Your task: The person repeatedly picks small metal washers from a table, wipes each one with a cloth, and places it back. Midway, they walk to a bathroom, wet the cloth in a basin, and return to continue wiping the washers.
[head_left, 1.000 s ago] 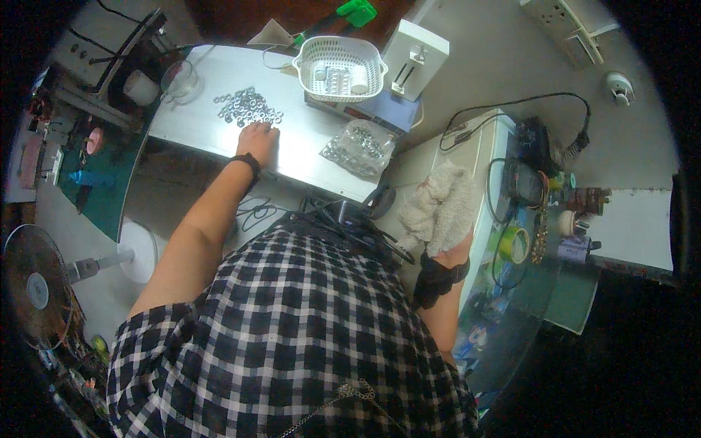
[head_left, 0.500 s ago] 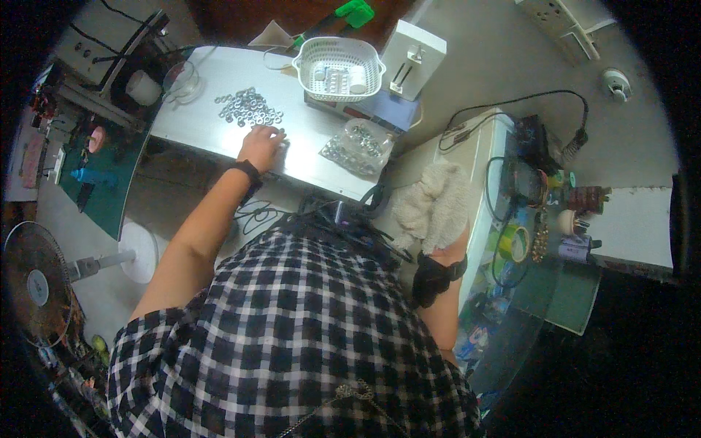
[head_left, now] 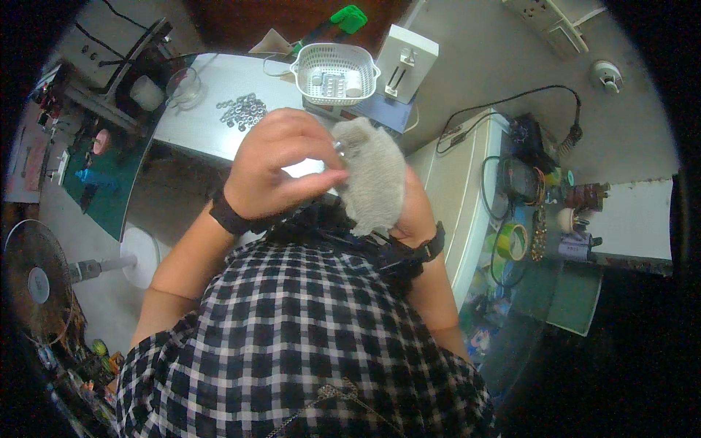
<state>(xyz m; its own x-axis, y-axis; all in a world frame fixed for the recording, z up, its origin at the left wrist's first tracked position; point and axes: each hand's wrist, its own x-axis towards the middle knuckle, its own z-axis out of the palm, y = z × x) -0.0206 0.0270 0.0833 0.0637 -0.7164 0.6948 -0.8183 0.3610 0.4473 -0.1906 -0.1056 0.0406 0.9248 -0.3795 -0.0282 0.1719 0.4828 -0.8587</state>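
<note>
My left hand (head_left: 286, 162) is raised over the near edge of the white table, its thumb and fingers curled in a pinch. A small shiny metal ring (head_left: 338, 148) shows at its fingertips, against a grey-beige towelling cloth (head_left: 374, 179). The cloth drapes over my right hand (head_left: 415, 208), which grips it from beneath; most of those fingers are hidden. Beyond my left hand, a loose pile of small silver metal rings (head_left: 243, 112) lies on the table, partly covered by the hand.
Behind the cloth stands a white perforated basket (head_left: 336, 73) holding blister packs, beside a white box-shaped device (head_left: 407, 64). A clear round container (head_left: 184, 87) sits at the table's far left. A cream cabinet (head_left: 453, 175) lies to the right, a fan (head_left: 40, 283) far left.
My left hand has come back from the pile toward my body with a metal ring. My right hand has carried the cloth leftward to meet it, covering the clear bag of metal parts.
</note>
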